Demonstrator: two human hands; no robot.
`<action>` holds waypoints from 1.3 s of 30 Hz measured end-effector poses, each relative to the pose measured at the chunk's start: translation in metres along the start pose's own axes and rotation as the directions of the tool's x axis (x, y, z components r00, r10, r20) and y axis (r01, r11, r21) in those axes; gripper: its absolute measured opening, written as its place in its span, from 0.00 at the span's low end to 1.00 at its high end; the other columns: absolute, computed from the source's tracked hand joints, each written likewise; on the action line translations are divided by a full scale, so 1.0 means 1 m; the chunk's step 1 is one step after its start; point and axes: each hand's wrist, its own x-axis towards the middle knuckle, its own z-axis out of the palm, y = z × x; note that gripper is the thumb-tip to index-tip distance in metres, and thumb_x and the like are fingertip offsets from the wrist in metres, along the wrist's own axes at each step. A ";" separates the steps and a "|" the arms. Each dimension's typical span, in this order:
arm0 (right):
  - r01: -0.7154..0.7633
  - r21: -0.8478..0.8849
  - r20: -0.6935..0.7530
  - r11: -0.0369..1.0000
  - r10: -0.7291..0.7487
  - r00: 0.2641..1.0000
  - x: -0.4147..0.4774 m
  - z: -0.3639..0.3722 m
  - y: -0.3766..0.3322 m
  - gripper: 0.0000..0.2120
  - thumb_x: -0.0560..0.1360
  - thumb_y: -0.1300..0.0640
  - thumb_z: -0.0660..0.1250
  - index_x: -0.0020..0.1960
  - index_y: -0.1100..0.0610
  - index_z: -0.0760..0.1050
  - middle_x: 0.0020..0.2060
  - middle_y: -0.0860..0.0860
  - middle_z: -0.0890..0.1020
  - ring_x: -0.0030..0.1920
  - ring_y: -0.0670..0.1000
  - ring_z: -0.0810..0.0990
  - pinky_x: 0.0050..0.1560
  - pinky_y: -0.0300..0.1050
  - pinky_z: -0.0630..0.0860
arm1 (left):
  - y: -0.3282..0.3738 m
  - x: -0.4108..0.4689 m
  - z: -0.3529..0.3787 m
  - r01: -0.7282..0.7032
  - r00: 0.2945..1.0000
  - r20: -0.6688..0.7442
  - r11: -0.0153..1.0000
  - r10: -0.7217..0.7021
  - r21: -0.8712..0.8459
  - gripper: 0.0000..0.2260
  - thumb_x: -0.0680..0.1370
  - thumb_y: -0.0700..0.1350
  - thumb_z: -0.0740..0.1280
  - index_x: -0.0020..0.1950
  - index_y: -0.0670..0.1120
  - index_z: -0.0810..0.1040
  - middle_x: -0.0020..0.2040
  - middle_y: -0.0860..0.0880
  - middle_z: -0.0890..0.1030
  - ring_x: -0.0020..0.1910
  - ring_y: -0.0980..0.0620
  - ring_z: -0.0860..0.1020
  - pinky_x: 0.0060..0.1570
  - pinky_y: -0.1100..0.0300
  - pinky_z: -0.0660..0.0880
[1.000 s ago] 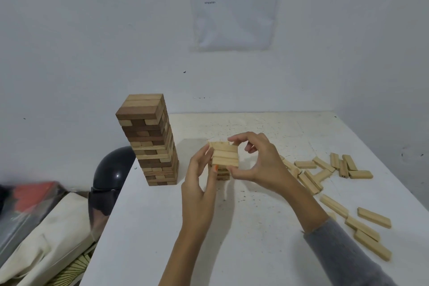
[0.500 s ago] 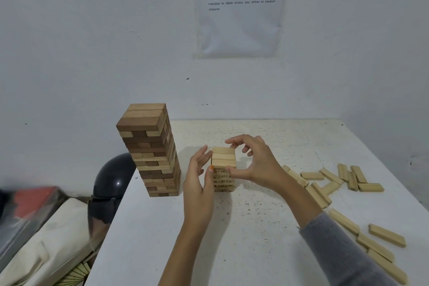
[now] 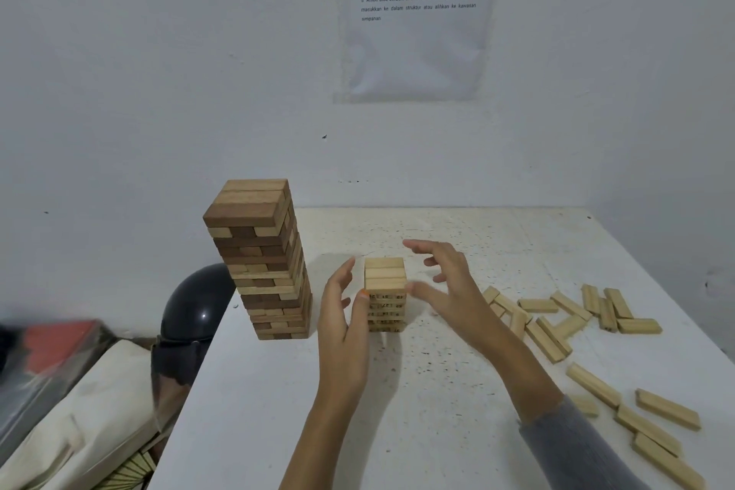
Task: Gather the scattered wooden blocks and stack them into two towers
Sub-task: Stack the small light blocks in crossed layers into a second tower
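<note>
A tall tower [image 3: 262, 263] of mixed dark and light wooden blocks stands at the table's left edge. To its right a short tower [image 3: 385, 292] of pale blocks stands several layers high, three blocks forming its top layer. My left hand [image 3: 342, 314] is upright beside the short tower, its thumb touching the tower's left face. My right hand [image 3: 445, 282] hovers spread just to the right of the tower, fingers apart from it and holding nothing. Several loose pale blocks [image 3: 557, 318] lie scattered to the right, and more blocks [image 3: 652, 418] lie near the front right.
The white speckled table [image 3: 397, 410] meets the wall at the back. A black helmet [image 3: 195, 306] and bags [image 3: 79, 402] sit off the table's left side. A printed sheet [image 3: 417, 12] hangs on the wall.
The three blocks I held in the air now sit on the short tower. My right hand has let go and opened, drawing back to the right. My left hand stays beside the tower.
</note>
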 end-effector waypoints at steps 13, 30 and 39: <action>-0.302 0.626 0.019 0.719 0.372 0.928 -0.010 0.065 -0.018 0.22 0.81 0.38 0.45 0.70 0.42 0.66 0.58 0.40 0.78 0.51 0.32 0.77 0.45 0.29 0.71 | 0.009 0.011 0.021 0.312 0.947 0.167 0.912 -0.275 -0.265 0.25 0.82 0.60 0.42 0.77 0.57 0.59 0.62 0.65 0.70 0.47 0.82 0.70 0.41 0.82 0.65; -0.250 0.658 -0.051 0.711 0.372 0.927 -0.008 0.073 -0.017 0.20 0.81 0.41 0.46 0.73 0.37 0.57 0.62 0.41 0.75 0.56 0.35 0.76 0.46 0.29 0.71 | 0.013 0.009 0.027 0.301 0.952 0.150 0.904 -0.266 -0.303 0.23 0.82 0.59 0.44 0.77 0.58 0.59 0.72 0.62 0.62 0.62 0.70 0.68 0.58 0.70 0.63; -0.273 0.634 -0.040 0.723 0.383 0.923 -0.010 0.073 -0.020 0.25 0.81 0.38 0.45 0.77 0.40 0.53 0.70 0.43 0.68 0.64 0.40 0.71 0.54 0.33 0.69 | 0.018 0.007 0.027 0.277 0.959 0.142 0.923 -0.246 -0.267 0.21 0.84 0.55 0.43 0.77 0.56 0.53 0.57 0.72 0.61 0.40 0.89 0.63 0.47 0.85 0.62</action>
